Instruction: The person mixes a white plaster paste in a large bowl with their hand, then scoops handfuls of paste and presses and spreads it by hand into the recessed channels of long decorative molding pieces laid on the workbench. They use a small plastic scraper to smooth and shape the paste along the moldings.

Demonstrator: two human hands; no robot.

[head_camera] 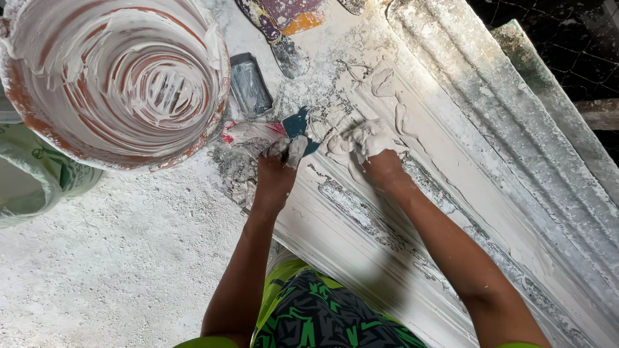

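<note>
- Head view, your left hand: plaster-coated fingers pinched around a small dark teal flat scraper blade, which points up and right toward the mould.
- Head view, your right hand: fingers pressed together into a lump of wet white plaster; whether anything else is held, you cannot tell.
- Long white ribbed plaster cornice mould: long axis runs from upper centre to lower right; the lump sits on its left edge, just right of the blade, nearer your right hand.
- Large round orange bucket smeared with white plaster: upper left, apart from both hands.
- Grey rectangular trowel head: just above your left hand.
</note>
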